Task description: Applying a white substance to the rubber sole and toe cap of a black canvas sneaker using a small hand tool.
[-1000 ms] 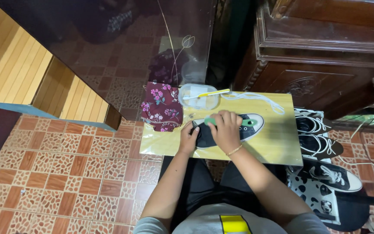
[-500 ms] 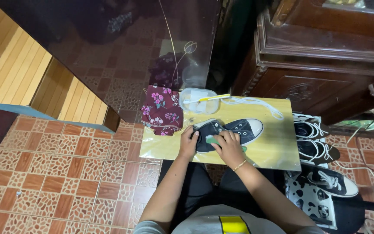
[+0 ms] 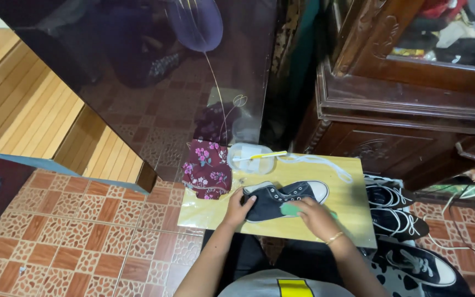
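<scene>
Your left hand (image 3: 239, 210) fingers grip the dark sneaker's (image 3: 281, 199) heel on the tabletop (image 3: 347, 212), while your right hand (image 3: 317, 216) fingers press a green sponge (image 3: 289, 209) against its side, mid-scrub.

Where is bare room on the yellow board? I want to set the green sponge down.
Bare patches: the board right of the sneaker, below the white laces, and the front-left corner under the floral cloth. Crowded: the back, with cloth, plastic container and sneaker between both hands.
</scene>
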